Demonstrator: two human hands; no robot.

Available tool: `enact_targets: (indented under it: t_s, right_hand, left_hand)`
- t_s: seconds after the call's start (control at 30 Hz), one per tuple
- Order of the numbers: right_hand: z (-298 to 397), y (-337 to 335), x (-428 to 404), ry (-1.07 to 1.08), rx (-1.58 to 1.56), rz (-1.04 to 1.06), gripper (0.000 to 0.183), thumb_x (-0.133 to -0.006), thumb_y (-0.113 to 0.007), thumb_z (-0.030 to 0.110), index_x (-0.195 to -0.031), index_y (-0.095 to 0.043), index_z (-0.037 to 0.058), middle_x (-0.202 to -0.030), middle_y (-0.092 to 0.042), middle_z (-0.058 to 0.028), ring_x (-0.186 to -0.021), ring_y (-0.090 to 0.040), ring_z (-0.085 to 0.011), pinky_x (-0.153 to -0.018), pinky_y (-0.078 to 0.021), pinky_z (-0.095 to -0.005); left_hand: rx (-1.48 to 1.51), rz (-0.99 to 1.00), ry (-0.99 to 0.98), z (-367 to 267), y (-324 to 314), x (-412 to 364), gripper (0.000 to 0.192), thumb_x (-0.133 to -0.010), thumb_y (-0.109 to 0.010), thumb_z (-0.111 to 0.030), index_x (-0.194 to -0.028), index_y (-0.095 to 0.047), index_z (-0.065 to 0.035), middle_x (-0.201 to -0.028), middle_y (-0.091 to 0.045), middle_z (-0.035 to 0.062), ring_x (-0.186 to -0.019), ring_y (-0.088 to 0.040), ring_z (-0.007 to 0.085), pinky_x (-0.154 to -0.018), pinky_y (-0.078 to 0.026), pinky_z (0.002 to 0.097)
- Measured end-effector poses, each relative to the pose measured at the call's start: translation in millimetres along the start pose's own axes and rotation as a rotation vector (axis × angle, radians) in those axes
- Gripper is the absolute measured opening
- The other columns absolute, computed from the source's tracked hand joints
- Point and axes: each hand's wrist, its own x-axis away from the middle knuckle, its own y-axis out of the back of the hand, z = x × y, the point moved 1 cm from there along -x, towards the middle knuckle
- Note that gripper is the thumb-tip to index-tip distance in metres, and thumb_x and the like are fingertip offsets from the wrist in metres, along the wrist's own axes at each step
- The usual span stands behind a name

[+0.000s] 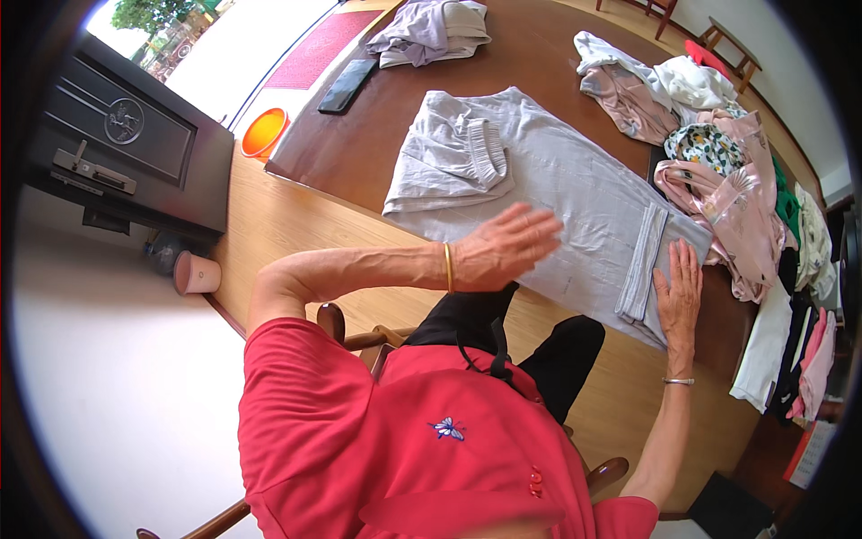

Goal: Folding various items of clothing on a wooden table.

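Observation:
A light grey cloth garment (572, 195) is spread flat on the brown table. Its left part is folded over, with a gathered elastic band (488, 155) on top, and a narrow folded strip (643, 263) crosses its right end. My left hand (508, 242), slightly blurred, is over the garment's near edge with fingers extended, holding nothing; whether it touches the cloth I cannot tell. Flat on the garment's right end, beside the strip, rests my right hand (679, 290), thumb apart from the fingers.
A smartphone (347, 85) and folded clothes (434, 34) lie on the table's far left part. Heaped clothes (720, 168) cover its right side, some hanging down. An orange bucket (264, 133) stands by the table corner, near a dark door (135, 128). A pink bin (197, 272) is farther left.

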Motion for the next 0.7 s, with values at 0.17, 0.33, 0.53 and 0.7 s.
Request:
enact_targets:
  t_s: [0.17, 0.33, 0.53, 0.7]
  right_hand:
    - [-3, -3, 0, 0.002, 0.014, 0.002, 0.056, -0.098, -0.048, 0.038, -0.146, -0.04, 0.0093, -0.153, -0.036, -0.0086, -0.143, -0.028, -0.0274, -0.116, -0.0211, -0.0459]
    - [-2, -1, 0, 0.005, 0.003, 0.006, 0.056, -0.099, -0.047, 0.039, -0.146, -0.04, 0.0087, -0.153, -0.035, -0.0096, -0.143, -0.028, -0.028, -0.116, -0.0213, -0.0459]
    - [-5, -5, 2, 0.011, 0.012, 0.021, 0.058, -0.1, -0.044, 0.04, -0.148, -0.037, 0.0097, -0.154, -0.033, -0.0085, -0.144, -0.026, -0.0269, -0.116, -0.0201, -0.0451]
    - [-3, 6, -2, -0.021, -0.095, 0.03, 0.054, -0.094, -0.055, 0.032, -0.14, -0.046, 0.0033, -0.148, -0.041, -0.0148, -0.139, -0.033, -0.0319, -0.114, -0.0252, -0.0472]
  left_hand:
    - [-0.144, -0.181, 0.53, 51, 30, 29, 0.058, -0.081, -0.064, -0.011, -0.133, -0.044, 0.0029, -0.142, -0.041, 0.0239, -0.135, -0.037, 0.0391, -0.112, -0.03, 0.0503]
    - [-0.257, -0.061, 0.457, 78, 32, 45, 0.046, -0.082, -0.057, -0.003, -0.125, -0.047, 0.0064, -0.13, -0.051, 0.0259, -0.125, -0.048, 0.0398, -0.105, -0.04, 0.0474]
    - [-0.115, -0.216, 0.313, 75, 54, 57, 0.045, -0.08, -0.061, -0.003, -0.124, -0.052, -0.0027, -0.121, -0.061, 0.0168, -0.122, -0.053, 0.0303, -0.104, -0.039, 0.045]
    - [0.068, -0.161, 0.327, 79, 64, 51, 0.038, -0.086, -0.065, -0.03, -0.111, -0.064, -0.0015, -0.118, -0.063, 0.0143, -0.115, -0.056, 0.0294, -0.1, -0.038, 0.0415]
